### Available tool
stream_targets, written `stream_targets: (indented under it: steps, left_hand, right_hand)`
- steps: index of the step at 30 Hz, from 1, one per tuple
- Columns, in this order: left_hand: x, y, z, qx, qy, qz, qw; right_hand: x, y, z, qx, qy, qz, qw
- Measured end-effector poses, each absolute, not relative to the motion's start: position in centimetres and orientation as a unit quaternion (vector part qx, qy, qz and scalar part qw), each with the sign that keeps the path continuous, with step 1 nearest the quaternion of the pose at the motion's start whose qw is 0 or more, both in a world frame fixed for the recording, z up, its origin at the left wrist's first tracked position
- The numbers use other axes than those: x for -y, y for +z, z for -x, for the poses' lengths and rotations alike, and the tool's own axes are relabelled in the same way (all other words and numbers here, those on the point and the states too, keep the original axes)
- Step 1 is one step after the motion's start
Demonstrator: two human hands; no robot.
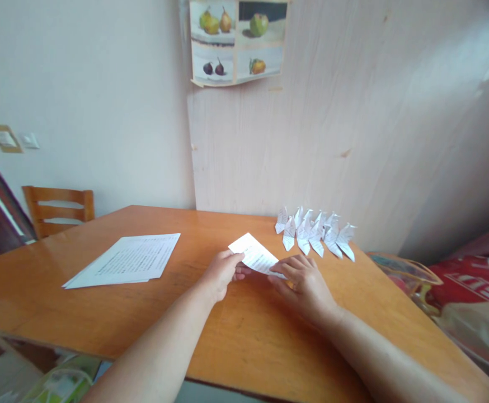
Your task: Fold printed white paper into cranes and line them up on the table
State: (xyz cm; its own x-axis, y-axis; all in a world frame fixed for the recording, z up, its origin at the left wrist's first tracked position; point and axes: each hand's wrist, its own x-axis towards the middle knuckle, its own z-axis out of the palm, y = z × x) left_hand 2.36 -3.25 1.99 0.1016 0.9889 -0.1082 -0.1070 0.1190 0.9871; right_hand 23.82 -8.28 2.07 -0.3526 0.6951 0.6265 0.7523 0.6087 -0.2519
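A folded sheet of printed paper is held between my two hands, over the middle of the table. My left hand pinches its left edge, thumb on top and fingers beneath. At the lower right corner, my right hand grips the paper with its fingers on the top face; the thumb side is partly hidden. Beyond my right hand stand several folded paper figures, grouped in rows near the far right edge. To the left lies a stack of printed sheets.
The wooden table reaches to the wall, where a fruit picture poster hangs. A wooden chair stands at the far left. Red and white bags lie beside the table's right edge. A clear plastic container sits below the front left edge.
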Motion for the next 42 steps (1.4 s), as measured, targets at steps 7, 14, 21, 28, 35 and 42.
stream_targets:
  steps: [7, 14, 21, 28, 35, 42]
  left_hand:
    - [2.3, 1.6, -1.7, -0.430, 0.491, -0.424, 0.628]
    - [2.3, 1.9, -1.7, -0.378, 0.468, -0.411, 0.685]
    - [2.6, 1.9, -1.8, -0.351, 0.440, -0.447, 0.696]
    - [2.9, 2.1, -1.8, -0.412, 0.462, -0.500, 0.605]
    - [3.6, 3.4, -2.1, -0.439, 0.546, -0.536, 0.470]
    - [3.9, 3.9, -2.1, -0.372, 0.557, -0.572, 0.473]
  right_hand:
    - [7.4, 1.9, -24.7, 0.708, 0.168, 0.494, 0.476]
    - [6.6, 2.1, -25.1, 0.551, 0.430, 0.507, 0.505]
    - [6.8, 1.7, -24.7, 0.475, 0.627, 0.417, 0.455]
    - [7.2, 2.0, -24.7, 0.446, 0.644, 0.430, 0.450]
    - [7.4, 2.2, -24.8, 0.455, 0.655, 0.413, 0.440]
    - [7.4, 2.3, -24.6, 0.446, 0.657, 0.417, 0.442]
